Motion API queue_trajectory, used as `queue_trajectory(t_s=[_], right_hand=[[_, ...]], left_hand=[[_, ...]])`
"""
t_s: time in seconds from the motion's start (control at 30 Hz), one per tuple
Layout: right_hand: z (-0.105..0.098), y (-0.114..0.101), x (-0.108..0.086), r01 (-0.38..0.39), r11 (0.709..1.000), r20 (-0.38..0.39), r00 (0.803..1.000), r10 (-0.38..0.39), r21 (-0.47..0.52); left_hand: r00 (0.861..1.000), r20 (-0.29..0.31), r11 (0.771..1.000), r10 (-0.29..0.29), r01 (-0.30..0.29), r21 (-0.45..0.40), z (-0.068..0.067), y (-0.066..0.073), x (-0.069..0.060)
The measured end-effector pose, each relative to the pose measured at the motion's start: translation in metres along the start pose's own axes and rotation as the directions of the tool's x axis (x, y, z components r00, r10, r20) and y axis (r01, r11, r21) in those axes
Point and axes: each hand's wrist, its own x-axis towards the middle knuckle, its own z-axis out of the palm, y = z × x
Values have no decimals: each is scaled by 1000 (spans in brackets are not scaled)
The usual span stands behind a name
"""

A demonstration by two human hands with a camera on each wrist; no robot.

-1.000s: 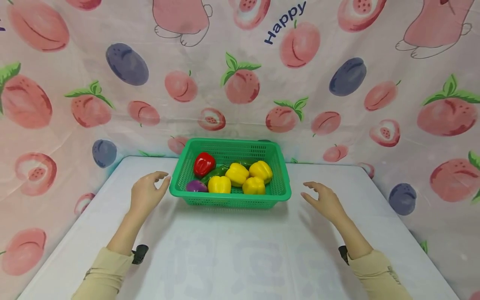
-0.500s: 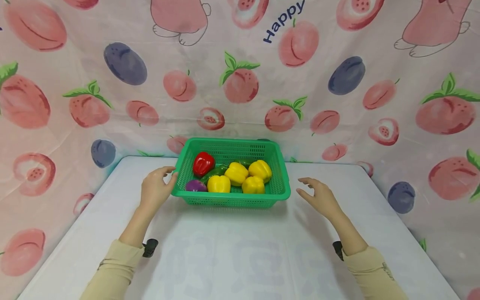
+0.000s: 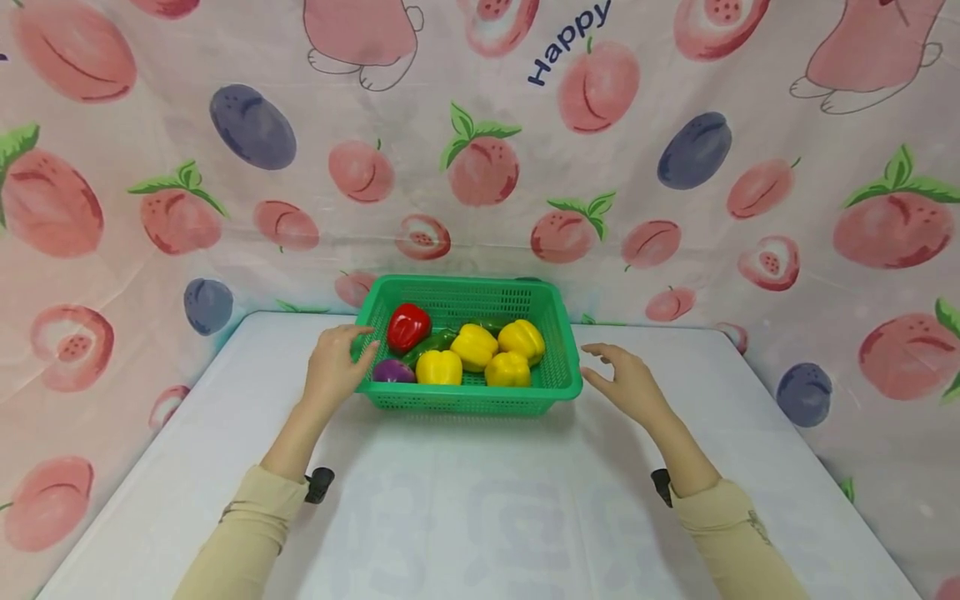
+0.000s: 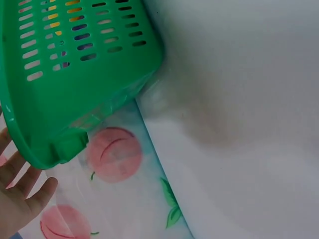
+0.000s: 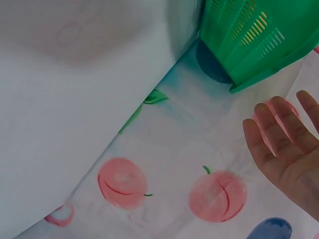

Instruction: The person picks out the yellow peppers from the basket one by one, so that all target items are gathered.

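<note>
- Two bare hands, the left hand point(image 3: 333, 365) and the right hand point(image 3: 628, 385), flank a green slotted plastic basket point(image 3: 465, 397).
- The basket sits upright at the far edge of a white tabletop point(image 3: 480, 500), close to a pale pink fruit-print cloth point(image 3: 420, 125).
- The left hand is spread wide, thumb apart from lightly bent fingers, and overlaps the basket's left rim in the head view; whether it touches the plastic, I cannot tell.
- The right hand is also wide and holds nothing; its fingertips are just beside the basket's right end, with a gap showing in the right wrist view.
- Four yellow bell peppers point(image 3: 438, 368) lie grouped from the middle to the right inside the basket.
- One red bell pepper point(image 3: 408, 327) lies at the back left, with a rounded purple vegetable point(image 3: 393, 372) in front of it, partly hidden by the front rim.
- A long dark green vegetable point(image 3: 429, 347) slants between the red and yellow peppers; another green vegetable point(image 3: 491, 326) is mostly hidden behind the yellow ones.
- Both forearms wear beige sleeves point(image 3: 247, 533).
</note>
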Motion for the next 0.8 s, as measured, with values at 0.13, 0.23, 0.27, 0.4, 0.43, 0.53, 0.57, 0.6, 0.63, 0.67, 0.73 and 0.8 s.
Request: queue_trajectory(t_s=[0.13, 0.23, 0.27, 0.4, 0.43, 0.53, 0.57, 0.6, 0.63, 0.67, 0.73, 0.8], right_hand=[[2, -3, 5, 2, 1000, 9, 1000, -2, 3], [4, -7, 8, 1, 1000, 8, 1000, -1, 13], [5, -8, 9, 6, 1000, 6, 1000, -6, 15], [8, -14, 13, 39, 999, -3, 999, -39, 19], [8, -16, 14, 47, 999, -6, 999, -47, 22], [10, -22, 17, 57, 998, -5, 998, -57, 26], [11, -24, 17, 59, 998, -4, 998, -59, 27], [11, -26, 16, 64, 998, -4, 998, -64, 29], [12, -28, 16, 69, 997, -3, 998, -69, 27], [13, -30, 16, 75, 997, -1, 997, -75, 25], [14, -34, 14, 84, 996, 2, 996, -84, 21], [15, -38, 14, 92, 996, 6, 996, -92, 19]], left_hand=[[1000, 13, 1000, 14, -14, -17, 5, 3, 4], [999, 30, 999, 21, -20, -34, 8, 5, 7], [999, 37, 999, 20, -19, -35, 9, 6, 8], [999, 52, 1000, 14, -13, -23, 12, 8, 11], [998, 58, 1000, 12, -11, -14, 13, 7, 11], [997, 80, 1000, 3, -3, 5, 15, 6, 13], [996, 87, 1000, -3, 2, 10, 16, 5, 13], [995, 96, 1000, -10, 9, 14, 17, 4, 13], [994, 105, 1000, -20, 18, 17, 18, 4, 13], [993, 111, 999, -28, 26, 18, 19, 3, 12], [992, 119, 999, -46, 44, 18, 20, 3, 11], [991, 122, 998, -57, 55, 23, 22, 3, 11]])
